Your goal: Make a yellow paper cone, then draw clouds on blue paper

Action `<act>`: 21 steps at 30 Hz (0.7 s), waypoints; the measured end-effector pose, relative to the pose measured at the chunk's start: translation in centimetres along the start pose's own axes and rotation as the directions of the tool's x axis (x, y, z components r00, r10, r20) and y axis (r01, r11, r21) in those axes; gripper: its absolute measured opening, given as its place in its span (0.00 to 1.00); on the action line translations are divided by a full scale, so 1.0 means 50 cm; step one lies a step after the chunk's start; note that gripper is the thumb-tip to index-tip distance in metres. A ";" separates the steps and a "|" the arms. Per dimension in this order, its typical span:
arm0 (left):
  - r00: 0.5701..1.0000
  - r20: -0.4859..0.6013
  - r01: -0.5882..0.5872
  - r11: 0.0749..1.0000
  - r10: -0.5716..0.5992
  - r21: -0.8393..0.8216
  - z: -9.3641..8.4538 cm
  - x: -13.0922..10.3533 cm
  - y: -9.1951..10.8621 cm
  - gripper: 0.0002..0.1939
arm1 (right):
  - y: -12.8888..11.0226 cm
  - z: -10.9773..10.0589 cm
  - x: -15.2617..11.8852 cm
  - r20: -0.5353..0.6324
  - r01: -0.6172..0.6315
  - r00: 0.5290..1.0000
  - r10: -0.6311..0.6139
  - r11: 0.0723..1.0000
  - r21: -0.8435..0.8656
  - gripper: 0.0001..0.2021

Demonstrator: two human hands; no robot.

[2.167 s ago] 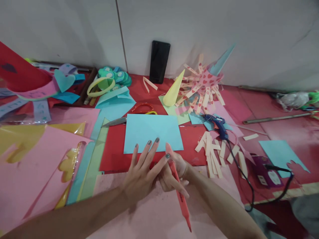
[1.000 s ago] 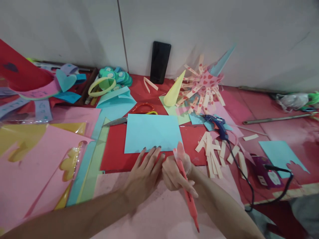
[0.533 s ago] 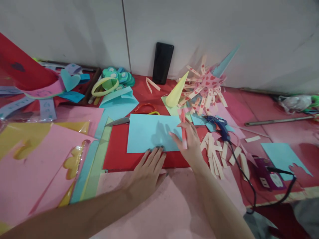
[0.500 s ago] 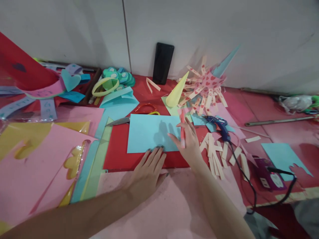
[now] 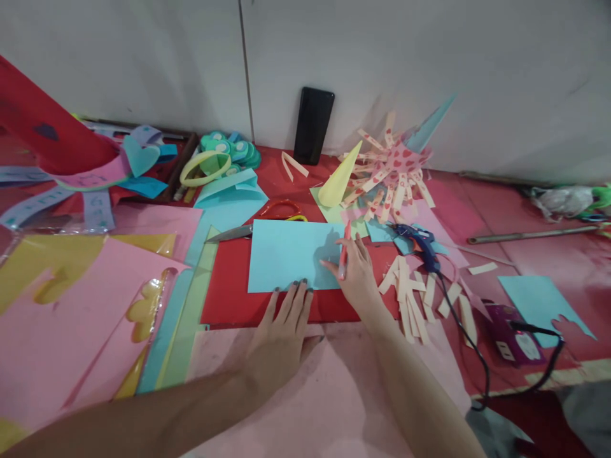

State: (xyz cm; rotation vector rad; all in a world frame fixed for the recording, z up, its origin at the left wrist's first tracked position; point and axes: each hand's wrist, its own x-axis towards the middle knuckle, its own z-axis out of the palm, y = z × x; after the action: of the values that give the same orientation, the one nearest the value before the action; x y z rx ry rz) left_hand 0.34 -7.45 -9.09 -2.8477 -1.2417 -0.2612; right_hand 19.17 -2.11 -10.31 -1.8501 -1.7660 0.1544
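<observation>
A light blue sheet of paper [image 5: 286,254] lies on a red board [image 5: 229,280] in front of me. Spread flat, my left hand [image 5: 281,337] rests its fingertips on the sheet's near edge. My right hand [image 5: 360,273] is at the sheet's right edge, holding a pink-red pen [image 5: 344,254] roughly upright; whether its tip touches the paper I cannot tell. Scissors [image 5: 231,233] with red and yellow handles lie partly under the sheet's far left side. Right of the hand are several cream paper strips [image 5: 410,299] and a blue glue gun [image 5: 420,245].
A black phone [image 5: 314,126] leans on the wall. Near it stand a yellow paper cone [image 5: 340,177] and a pink heart-patterned paper hat [image 5: 401,162]. Pink sheets [image 5: 86,318] lie left; a red cone hat [image 5: 52,121] stands behind them. The glue gun's cord runs near a purple box [image 5: 513,334].
My right hand and the pen have shifted slightly left, with the pen's angle a little changed. My left hand stays flat at the near edge. The whole view has shifted a little.
</observation>
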 end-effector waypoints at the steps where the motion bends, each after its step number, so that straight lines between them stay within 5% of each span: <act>1: 1.000 0.001 -0.002 1.000 0.002 0.001 0.001 0.000 0.000 0.28 | 0.001 0.000 -0.001 0.002 -0.006 1.000 0.006 1.000 -0.003 0.19; 12: 0.996 0.026 -0.083 0.992 0.085 -0.095 0.000 0.012 -0.015 0.28 | -0.013 -0.026 0.009 -0.139 0.039 0.990 -0.035 0.999 0.028 0.17; 21: 0.998 0.007 -0.060 0.996 0.061 -0.060 0.004 0.009 -0.010 0.27 | -0.042 0.013 -0.002 0.052 0.113 0.992 -0.115 0.993 0.036 0.21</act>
State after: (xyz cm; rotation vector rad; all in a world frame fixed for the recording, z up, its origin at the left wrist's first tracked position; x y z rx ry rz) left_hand 0.29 -6.79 -9.24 -2.9338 -1.1659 -0.2895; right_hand 16.99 -2.08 -9.87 -1.7319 -1.8897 0.1901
